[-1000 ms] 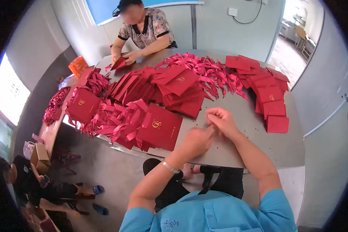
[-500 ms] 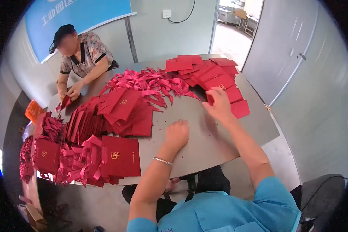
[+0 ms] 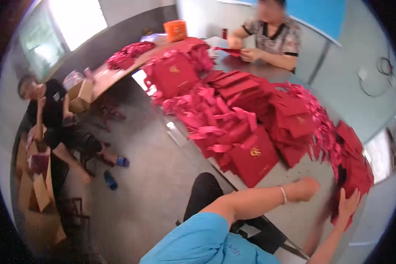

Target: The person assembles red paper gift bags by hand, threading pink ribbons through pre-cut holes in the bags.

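My left hand [image 3: 308, 189] is closed in a loose fist over the grey tabletop [image 3: 290, 211]. Its fingertips are turned away, so anything inside them is hidden. At the table's right end, my right hand [image 3: 348, 203] lies against a pile of flat red paper pieces [image 3: 354, 169], its fingers stretched and apart. Left of my fist are stacked red paper bags [image 3: 292, 116] with gold lettering. Another red bag [image 3: 253, 160] lies near the front edge, beside a heap of pink-red ribbon handles [image 3: 211, 116].
Across the table a person [image 3: 275, 39] handles a red piece. Another person [image 3: 50, 103] sits at the left near open cardboard boxes [image 3: 39, 193]. An orange package [image 3: 175, 31] stands on the far table. Loose ribbons [image 3: 317, 119] run along the back.
My view has swung to the left, bringing the seated person and boxes into sight. My right hand has come down onto the red pile's near end. My left hand stays closed.
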The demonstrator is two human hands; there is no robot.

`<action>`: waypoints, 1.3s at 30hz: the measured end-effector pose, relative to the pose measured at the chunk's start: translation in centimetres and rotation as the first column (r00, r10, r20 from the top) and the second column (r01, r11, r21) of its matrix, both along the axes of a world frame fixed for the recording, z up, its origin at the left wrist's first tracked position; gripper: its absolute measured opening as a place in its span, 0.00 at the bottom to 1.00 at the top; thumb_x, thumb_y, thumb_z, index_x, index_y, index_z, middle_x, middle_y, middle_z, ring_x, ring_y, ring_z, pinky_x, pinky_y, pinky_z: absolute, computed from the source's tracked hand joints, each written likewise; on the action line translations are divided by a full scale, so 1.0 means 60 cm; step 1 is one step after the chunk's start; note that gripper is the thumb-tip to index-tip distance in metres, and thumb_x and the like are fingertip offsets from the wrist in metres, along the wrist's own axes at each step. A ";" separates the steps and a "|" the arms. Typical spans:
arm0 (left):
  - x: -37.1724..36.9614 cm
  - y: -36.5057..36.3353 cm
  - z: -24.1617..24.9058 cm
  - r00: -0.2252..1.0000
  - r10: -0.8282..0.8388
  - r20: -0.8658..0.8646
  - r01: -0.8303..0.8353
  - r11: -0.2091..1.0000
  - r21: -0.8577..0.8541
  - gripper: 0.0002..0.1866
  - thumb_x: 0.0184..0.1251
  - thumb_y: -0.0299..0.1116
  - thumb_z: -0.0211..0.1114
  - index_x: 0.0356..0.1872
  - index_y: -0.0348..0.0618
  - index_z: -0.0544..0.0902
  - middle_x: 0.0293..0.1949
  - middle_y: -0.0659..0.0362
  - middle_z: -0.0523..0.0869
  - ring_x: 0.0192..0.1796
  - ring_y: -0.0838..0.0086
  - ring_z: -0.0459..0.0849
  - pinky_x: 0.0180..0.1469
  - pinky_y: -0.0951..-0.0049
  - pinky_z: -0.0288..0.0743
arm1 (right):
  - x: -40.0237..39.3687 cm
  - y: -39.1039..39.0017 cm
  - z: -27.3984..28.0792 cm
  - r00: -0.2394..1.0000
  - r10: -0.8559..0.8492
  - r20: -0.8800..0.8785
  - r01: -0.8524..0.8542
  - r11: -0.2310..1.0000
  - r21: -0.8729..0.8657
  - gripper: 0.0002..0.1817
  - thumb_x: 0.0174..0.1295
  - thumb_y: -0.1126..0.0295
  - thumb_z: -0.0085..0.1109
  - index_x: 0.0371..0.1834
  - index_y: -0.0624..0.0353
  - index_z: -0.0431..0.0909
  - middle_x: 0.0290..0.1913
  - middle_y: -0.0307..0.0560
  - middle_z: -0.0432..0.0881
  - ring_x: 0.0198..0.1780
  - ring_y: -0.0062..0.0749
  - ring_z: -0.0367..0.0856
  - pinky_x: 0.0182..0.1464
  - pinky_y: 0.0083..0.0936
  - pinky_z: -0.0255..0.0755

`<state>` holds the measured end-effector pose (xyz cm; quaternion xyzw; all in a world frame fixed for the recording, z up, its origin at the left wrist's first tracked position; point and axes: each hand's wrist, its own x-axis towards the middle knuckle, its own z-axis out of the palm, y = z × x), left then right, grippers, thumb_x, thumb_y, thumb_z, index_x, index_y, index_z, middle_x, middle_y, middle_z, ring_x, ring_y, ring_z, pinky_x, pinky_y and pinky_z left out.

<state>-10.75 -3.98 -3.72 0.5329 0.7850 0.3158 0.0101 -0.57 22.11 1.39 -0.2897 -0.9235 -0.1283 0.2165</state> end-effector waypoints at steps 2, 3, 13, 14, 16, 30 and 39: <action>0.001 -0.004 0.001 0.999 0.021 -0.034 -0.021 1.000 0.006 0.09 0.47 0.25 0.62 0.32 0.37 0.81 0.31 0.45 0.84 0.37 0.53 0.85 0.40 0.56 0.78 | -0.017 -0.014 0.004 0.999 -0.040 0.011 0.040 0.999 -0.029 0.41 0.60 0.44 0.57 0.65 0.69 0.65 0.65 0.68 0.67 0.66 0.57 0.66 0.68 0.44 0.59; 0.003 0.000 0.002 0.998 0.005 -0.068 -0.003 1.000 0.022 0.10 0.47 0.25 0.62 0.33 0.36 0.81 0.31 0.45 0.85 0.37 0.53 0.85 0.40 0.56 0.78 | -0.022 -0.015 0.002 0.995 -0.074 0.064 0.073 0.997 0.015 0.39 0.62 0.45 0.55 0.63 0.70 0.67 0.62 0.67 0.70 0.64 0.56 0.69 0.66 0.43 0.62; -0.004 0.035 -0.036 0.962 0.126 -0.241 -0.095 0.986 0.135 0.04 0.36 0.31 0.64 0.17 0.44 0.82 0.18 0.50 0.81 0.24 0.58 0.81 0.28 0.60 0.73 | -0.022 -0.134 0.061 0.997 -0.076 0.007 0.075 0.994 0.082 0.20 0.57 0.62 0.60 0.44 0.69 0.78 0.40 0.61 0.83 0.43 0.52 0.83 0.48 0.44 0.74; -0.006 0.038 -0.042 0.960 0.137 -0.243 -0.107 0.985 0.136 0.04 0.36 0.31 0.64 0.17 0.44 0.82 0.18 0.50 0.81 0.24 0.58 0.81 0.28 0.60 0.73 | -0.023 -0.122 0.059 0.998 -0.064 0.005 0.064 0.994 0.083 0.20 0.57 0.62 0.60 0.44 0.69 0.78 0.40 0.61 0.83 0.43 0.52 0.83 0.48 0.44 0.74; -0.008 0.043 -0.046 0.981 0.086 -0.176 -0.062 0.989 0.138 0.06 0.38 0.31 0.64 0.20 0.40 0.80 0.23 0.49 0.81 0.29 0.53 0.82 0.33 0.58 0.74 | -0.016 -0.098 0.049 0.988 0.054 -0.142 -0.020 0.973 0.231 0.16 0.59 0.66 0.56 0.44 0.69 0.79 0.39 0.62 0.83 0.40 0.54 0.83 0.45 0.44 0.76; -0.007 0.003 -0.015 0.989 0.015 -0.144 0.001 0.994 0.105 0.03 0.44 0.26 0.62 0.21 0.38 0.81 0.25 0.47 0.83 0.30 0.53 0.84 0.29 0.57 0.76 | 0.050 0.008 0.043 0.984 0.009 -0.175 0.027 0.979 0.202 0.17 0.70 0.66 0.46 0.55 0.64 0.75 0.53 0.55 0.79 0.56 0.46 0.77 0.60 0.36 0.69; -0.003 -0.013 0.042 0.979 0.052 0.198 -0.103 0.961 0.255 0.08 0.60 0.32 0.62 0.39 0.44 0.83 0.29 0.50 0.84 0.34 0.63 0.85 0.36 0.66 0.77 | 0.054 -0.069 0.097 0.310 -0.114 -0.944 -0.482 0.837 -0.259 0.17 0.72 0.60 0.49 0.49 0.64 0.77 0.43 0.41 0.81 0.44 0.22 0.74 0.48 0.23 0.70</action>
